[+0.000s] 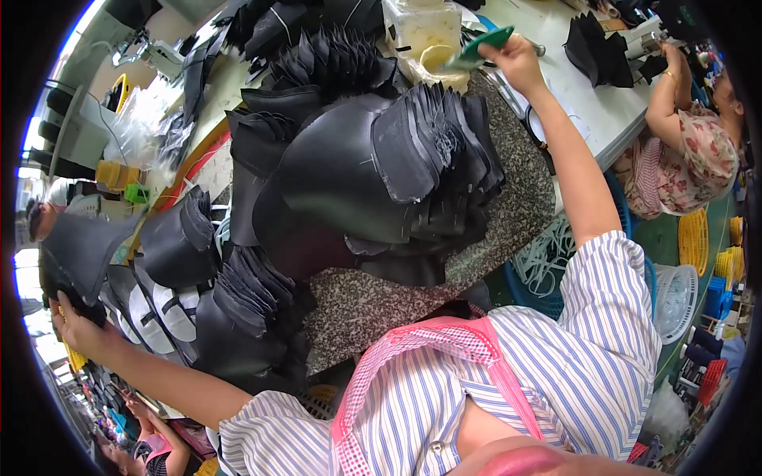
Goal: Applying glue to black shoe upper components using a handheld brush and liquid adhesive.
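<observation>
My right hand (pixel 517 65) is stretched to the far side of the work surface, closed around a green flat spreader (pixel 486 44). The spreader's blade is over a cream-coloured cup (pixel 436 59) with a yellowish, glue-like coating. Behind the cup stands a smeared translucent container (pixel 425 30). Far to the left, my left hand (pixel 75 327) grips the lower edge of a black leather-like piece (pixel 87 246), which stands up above it. Between my arms lies a large stack of curved black pieces (pixel 341 174), their edges fanned out.
A speckled stone slab (pixel 357 317) carries the stacks. More black pieces (pixel 242 297) lie beside my left forearm. Blue baskets (pixel 544 289) with pale strips stand right of the slab. A co-worker (pixel 683 151) sits at a machine on the right; another person (pixel 151 444) is at lower left.
</observation>
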Available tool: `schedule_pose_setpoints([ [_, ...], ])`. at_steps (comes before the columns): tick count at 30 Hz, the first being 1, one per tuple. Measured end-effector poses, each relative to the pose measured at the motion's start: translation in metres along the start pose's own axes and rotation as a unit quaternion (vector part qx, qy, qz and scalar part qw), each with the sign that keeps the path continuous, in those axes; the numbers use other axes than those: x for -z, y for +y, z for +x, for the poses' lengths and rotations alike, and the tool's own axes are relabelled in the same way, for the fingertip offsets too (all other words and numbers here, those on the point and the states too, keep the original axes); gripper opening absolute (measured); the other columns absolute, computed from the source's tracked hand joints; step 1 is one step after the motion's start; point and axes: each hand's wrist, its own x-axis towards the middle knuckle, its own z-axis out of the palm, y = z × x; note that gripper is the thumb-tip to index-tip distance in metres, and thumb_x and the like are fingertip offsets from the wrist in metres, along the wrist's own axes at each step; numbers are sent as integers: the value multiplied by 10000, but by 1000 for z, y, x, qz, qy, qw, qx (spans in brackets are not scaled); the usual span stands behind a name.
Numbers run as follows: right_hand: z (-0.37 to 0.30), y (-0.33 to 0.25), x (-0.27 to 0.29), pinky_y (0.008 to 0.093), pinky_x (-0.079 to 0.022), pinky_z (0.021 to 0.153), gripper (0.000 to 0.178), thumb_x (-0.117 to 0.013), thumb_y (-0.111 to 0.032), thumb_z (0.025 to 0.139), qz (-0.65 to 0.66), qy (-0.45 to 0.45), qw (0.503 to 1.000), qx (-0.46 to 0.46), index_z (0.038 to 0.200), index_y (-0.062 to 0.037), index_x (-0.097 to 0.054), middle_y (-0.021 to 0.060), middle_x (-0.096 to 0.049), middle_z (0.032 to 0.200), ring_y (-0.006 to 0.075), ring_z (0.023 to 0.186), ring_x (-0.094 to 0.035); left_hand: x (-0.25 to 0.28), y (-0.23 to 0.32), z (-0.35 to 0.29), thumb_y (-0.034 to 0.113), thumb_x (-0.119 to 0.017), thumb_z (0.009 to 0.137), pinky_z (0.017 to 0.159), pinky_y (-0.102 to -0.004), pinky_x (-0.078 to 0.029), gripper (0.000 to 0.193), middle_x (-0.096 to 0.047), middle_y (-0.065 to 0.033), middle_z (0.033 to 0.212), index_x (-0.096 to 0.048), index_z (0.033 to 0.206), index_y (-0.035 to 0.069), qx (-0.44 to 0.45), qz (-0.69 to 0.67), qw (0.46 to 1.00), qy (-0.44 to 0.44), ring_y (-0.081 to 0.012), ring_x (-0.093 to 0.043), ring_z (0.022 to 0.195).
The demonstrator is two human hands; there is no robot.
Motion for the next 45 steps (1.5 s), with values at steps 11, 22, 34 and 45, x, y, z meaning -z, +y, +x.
schedule_pose_setpoints([
  [11, -12, -94, 4, 184, -354, 436, 187, -589, -215, 776, 120, -67, 988, -67, 776, -29, -581, 9, -568, 647, 57, 491, -463, -82, -103, -114, 175, -519, 788, 823, -355, -362, 315, -544, -153, 999, -502, 1071, 39, -333, 470, 814, -75, -303, -487, 943],
  [22, 5, -101, -65, 203, -365, 446, 107, -578, -124, 762, -133, -261, 956, -4, 782, -19, -562, -7, -547, 616, 64, 508, -485, -192, -4, -322, 275, -484, 780, 919, -417, -251, 423, -406, -164, 1204, -475, 1108, 8, -257, 256, 818, -447, -282, -330, 1158],
  [34, -10, -133, -48, 190, -402, 514, 80, -551, -54, 772, 1, -290, 956, -42, 814, 14, -560, 24, -574, 715, 73, 586, -507, -222, -9, -291, 244, -507, 752, 756, -388, -342, 321, -491, -67, 1064, -531, 1013, 56, -251, 211, 824, -462, -240, -415, 992],
  [45, -20, -156, -41, 231, -386, 444, 163, -636, -167, 718, 44, -234, 971, -26, 655, -30, -572, 20, -544, 585, 88, 494, -494, -229, -14, -282, 267, -511, 774, 825, -412, -268, 294, -479, -44, 1107, -500, 1018, 103, -171, 211, 780, -564, -244, -348, 1085],
])
